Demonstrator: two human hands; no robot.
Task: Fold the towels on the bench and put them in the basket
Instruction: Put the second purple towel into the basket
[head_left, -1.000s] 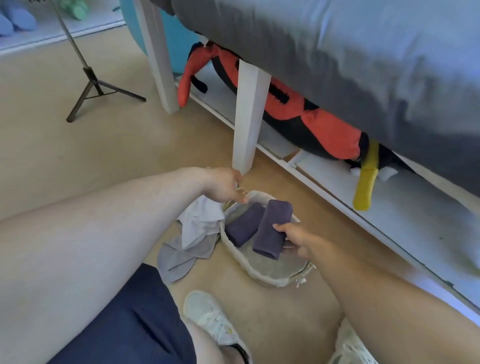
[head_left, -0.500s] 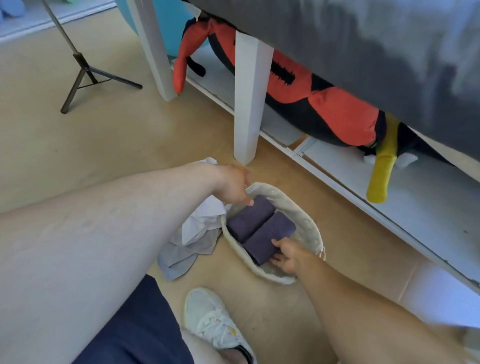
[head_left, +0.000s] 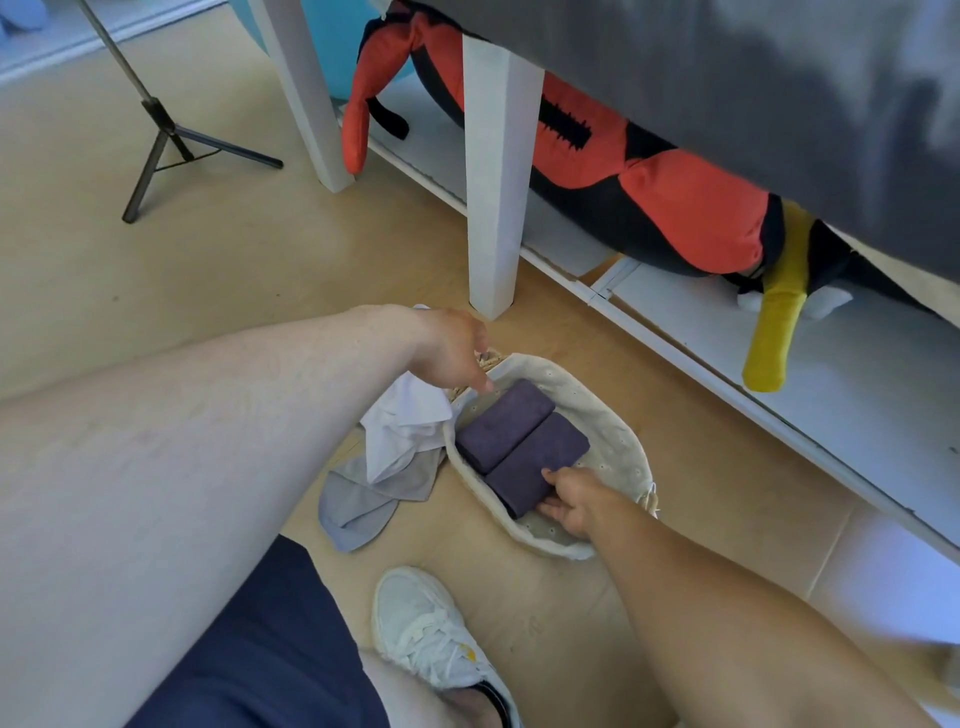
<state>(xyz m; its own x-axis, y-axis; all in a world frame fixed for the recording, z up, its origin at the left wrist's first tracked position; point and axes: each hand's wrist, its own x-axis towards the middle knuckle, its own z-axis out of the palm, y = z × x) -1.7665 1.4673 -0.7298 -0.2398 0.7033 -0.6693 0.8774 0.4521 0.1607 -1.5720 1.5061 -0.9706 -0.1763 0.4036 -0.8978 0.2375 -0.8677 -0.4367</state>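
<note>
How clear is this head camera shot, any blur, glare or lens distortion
Head view: sharp around the basket and both purple towels; wide-angle bending stretches the near forearms; soft daylight, no harsh glare; the grey cover at top right looks smeared.

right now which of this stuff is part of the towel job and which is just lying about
Part of the job:
- basket
- far purple towel, folded, in the basket
- near purple towel, folded beside it, right hand on its end
- left hand at the basket's far rim

Lying about:
- white cloth
- grey cloth
- plush toy
- tripod
</note>
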